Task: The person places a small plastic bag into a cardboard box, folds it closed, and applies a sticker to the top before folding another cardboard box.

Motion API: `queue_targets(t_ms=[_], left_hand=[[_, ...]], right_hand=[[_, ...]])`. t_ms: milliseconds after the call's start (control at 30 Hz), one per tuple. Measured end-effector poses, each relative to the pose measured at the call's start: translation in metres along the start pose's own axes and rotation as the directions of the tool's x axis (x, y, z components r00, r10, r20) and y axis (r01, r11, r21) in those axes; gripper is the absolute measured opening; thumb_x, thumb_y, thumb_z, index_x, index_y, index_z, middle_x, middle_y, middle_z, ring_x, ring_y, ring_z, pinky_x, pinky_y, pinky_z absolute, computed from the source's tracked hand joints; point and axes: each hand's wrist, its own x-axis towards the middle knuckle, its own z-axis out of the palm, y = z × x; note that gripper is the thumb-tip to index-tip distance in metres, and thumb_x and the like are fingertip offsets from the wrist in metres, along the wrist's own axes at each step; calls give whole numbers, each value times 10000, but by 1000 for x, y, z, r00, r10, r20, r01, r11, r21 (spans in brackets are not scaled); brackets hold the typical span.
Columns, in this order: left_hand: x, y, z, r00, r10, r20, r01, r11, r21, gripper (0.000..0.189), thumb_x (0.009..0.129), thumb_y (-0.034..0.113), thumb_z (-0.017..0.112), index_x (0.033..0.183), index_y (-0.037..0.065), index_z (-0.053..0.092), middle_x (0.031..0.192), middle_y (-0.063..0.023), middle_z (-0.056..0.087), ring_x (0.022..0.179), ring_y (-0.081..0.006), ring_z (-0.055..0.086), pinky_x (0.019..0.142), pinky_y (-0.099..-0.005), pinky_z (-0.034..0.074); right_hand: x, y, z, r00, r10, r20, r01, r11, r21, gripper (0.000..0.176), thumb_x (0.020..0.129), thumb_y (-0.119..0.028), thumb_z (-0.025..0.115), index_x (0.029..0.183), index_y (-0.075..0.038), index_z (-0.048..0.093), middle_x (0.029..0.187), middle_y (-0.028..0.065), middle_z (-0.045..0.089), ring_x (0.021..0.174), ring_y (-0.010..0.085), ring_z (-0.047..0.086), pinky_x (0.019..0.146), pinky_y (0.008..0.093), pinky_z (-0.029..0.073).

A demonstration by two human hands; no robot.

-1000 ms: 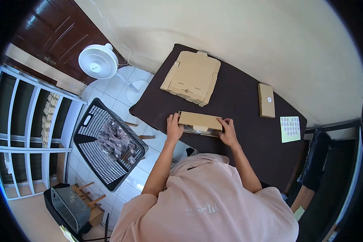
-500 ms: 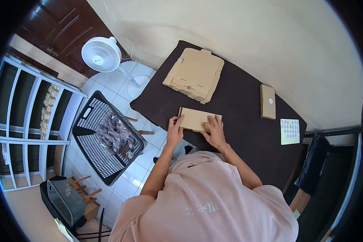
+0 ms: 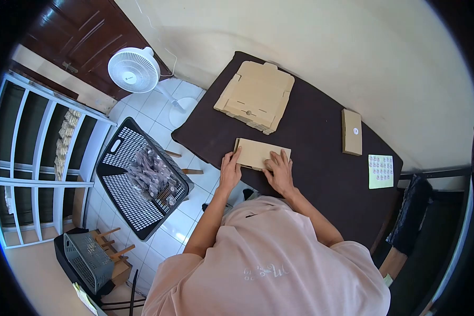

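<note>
Squarely ahead, the cardboard box (image 3: 256,152) lies long axis left-to-right; my right hand (image 3: 279,171) presses its lid, fingers spread flat, while my left hand (image 3: 229,169), fingers straight, braces its end.

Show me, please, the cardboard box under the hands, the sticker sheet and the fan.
cardboard box (image 3: 254,151), head view, top face.
sticker sheet (image 3: 380,170), head view, middle.
fan (image 3: 134,70), head view, grille centre.
</note>
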Motion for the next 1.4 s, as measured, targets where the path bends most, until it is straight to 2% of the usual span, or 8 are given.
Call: queue_targets(t_ms=[300, 500, 600, 667, 1033, 1133, 1233, 1400], left_hand=[[-2, 3, -2, 999, -27, 44, 25, 999, 39, 586, 878, -17, 515, 1439, 144, 460, 1276, -222, 508, 1111, -392, 496, 1002, -416, 405], [-8, 7, -1, 998, 22, 52, -25, 998, 63, 594, 873, 28, 560, 1447, 97, 425, 1329, -216, 487, 1141, -393, 480, 1006, -427, 399], [-8, 12, 2, 994, -18, -111, 10, 997, -73, 585, 857, 71, 626, 1411, 56, 441, 1285, -225, 501, 1146, -371, 496, 969, -416, 434], [-12, -1, 15, 924, -369, -96, 369, 929, -22, 529, 825, 110, 693, 1316, 23, 517, 1196, -227, 525, 1130, -344, 527, 923, -402, 469], [-12, -29, 33, 867, -496, -48, 464, 840, -282, 460, 845, 119, 664, 1283, 22, 565, 1201, -140, 455, 815, -190, 637, 678, -300, 557], [-9, -35, 35, 860, -510, -19, 471, 806, -358, 467, 860, 147, 663, 1296, 17, 558, 1228, -124, 405, 802, -179, 634, 621, -288, 552], [-9, -29, 33, 860, -510, -25, 470, 809, -353, 489, 874, 213, 684, 1298, 8, 555, 1214, -118, 403, 790, -170, 631, 581, -283, 546], [-6, -24, 31, 862, -502, -69, 475, 848, -237, 533, 887, 316, 700, 1301, 13, 555, 1135, -115, 459, 787, -162, 630, 572, -287, 546]], right_hand=[[-6, -7, 7, 994, -71, -86, 58, 987, -152, 244, 824, -209, 685, 1032, -100, 618, 1345, 171, 476, 1385, 463, 268, 1040, 759, 171], [23, 8, -10, 978, -186, 92, 196, 974, -114, 380, 735, -245, 742, 1069, -102, 630, 1396, 188, 444, 1377, 474, 292, 1096, 691, 177], [39, 15, -13, 963, -227, 147, 240, 968, -75, 532, 623, -310, 792, 1078, -90, 625, 1403, 206, 431, 1342, 473, 336, 1108, 666, 191], [53, 16, -20, 953, -227, 202, 243, 968, -60, 535, 617, -314, 793, 1071, -87, 622, 1391, 211, 438, 1305, 462, 370, 1102, 653, 212], [53, 20, -13, 951, -226, 213, 246, 966, -73, 401, 695, -343, 785, 939, -91, 592, 1368, 220, 477, 1215, 419, 450, 1049, 525, 315], [65, 34, -12, 943, -273, 192, 266, 962, 62, 365, 741, -328, 771, 939, -80, 591, 1339, 231, 509, 1226, 419, 468, 1053, 554, 326], [69, 43, -14, 983, -59, 174, 6, 956, 292, 360, 758, -319, 765, 955, -69, 597, 1317, 240, 526, 1242, 417, 477, 1040, 584, 350], [55, 21, -22, 966, -175, 191, 181, 983, -14, 525, 704, -346, 804, 1085, -71, 569, 1369, 220, 488, 1267, 406, 463, 1044, 570, 367]])
